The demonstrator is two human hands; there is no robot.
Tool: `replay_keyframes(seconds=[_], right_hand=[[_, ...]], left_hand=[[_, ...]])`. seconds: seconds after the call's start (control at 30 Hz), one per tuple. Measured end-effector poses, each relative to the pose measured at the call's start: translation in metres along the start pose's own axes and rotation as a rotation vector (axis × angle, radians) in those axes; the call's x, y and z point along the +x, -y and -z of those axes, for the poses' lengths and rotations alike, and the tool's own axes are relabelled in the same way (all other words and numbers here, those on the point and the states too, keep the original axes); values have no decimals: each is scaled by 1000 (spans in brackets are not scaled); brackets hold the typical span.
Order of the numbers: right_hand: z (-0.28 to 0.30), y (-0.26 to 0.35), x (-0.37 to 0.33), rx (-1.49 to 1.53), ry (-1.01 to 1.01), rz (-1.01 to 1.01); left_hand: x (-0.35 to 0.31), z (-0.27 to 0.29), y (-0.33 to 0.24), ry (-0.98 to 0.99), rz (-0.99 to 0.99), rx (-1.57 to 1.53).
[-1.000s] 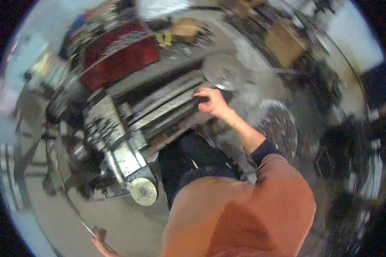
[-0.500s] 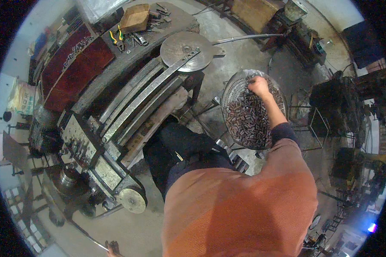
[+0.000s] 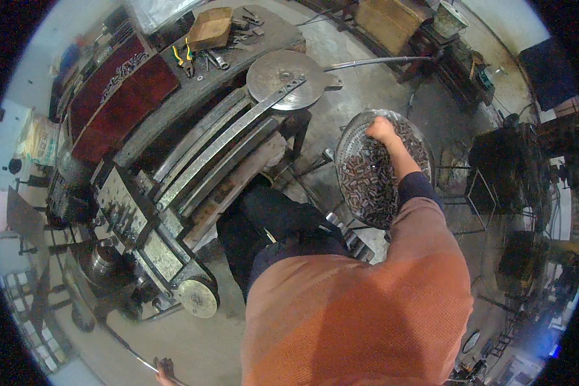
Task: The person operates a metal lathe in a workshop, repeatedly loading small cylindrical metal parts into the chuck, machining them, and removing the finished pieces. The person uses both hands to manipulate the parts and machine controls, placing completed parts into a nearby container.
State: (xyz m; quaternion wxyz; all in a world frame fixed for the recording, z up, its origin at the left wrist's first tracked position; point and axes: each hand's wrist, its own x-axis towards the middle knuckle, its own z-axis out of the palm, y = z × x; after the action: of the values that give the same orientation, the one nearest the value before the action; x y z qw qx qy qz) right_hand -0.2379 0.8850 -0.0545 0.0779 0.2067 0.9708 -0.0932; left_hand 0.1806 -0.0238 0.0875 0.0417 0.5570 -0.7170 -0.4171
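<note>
My right hand point(image 3: 383, 130) is over the far part of a round perforated metal pan point(image 3: 349, 143), its fingers drawn together. Whatever they pinch is hidden beneath the hand. Heaped in the pan are many short, dark brown metal pieces point(image 3: 370, 180), small and cylinder-like. Down at the lower left edge, my left hand point(image 3: 165, 370) is closed round the end of a long metal lever point(image 3: 130, 347). That lever runs up toward a machine point(image 3: 125, 206) with long steel bars and a flat round disc point(image 3: 284, 77) at its far end.
Beyond the machine, a bench holds a brown open box point(image 3: 211, 29), yellow-handled pliers point(image 3: 183, 61) and loose tools. Dark red trays point(image 3: 135, 96) lie at the far left. A thin metal frame point(image 3: 482, 190) stands right of the pan. A rod point(image 3: 379, 61) extends right from the disc.
My right hand has shifted slightly left and nearer the pan's perforated far edge. The left hand keeps its hold on the lever. The whole view has shifted a little.
</note>
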Motion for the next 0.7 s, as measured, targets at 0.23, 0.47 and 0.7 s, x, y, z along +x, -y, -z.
replay_keyframes(seconds=[0.23,0.47,0.7], right_hand=[[30,40,-46,379,-240,442],[105,229,-153,838,-186,1230],[136,367,-230,941,34,1612]], left_hand=[[5,46,12,-160,-146,603],[-139,-64,-220,-75,-711,328],[-194,-201,-316,266,-1261,82]])
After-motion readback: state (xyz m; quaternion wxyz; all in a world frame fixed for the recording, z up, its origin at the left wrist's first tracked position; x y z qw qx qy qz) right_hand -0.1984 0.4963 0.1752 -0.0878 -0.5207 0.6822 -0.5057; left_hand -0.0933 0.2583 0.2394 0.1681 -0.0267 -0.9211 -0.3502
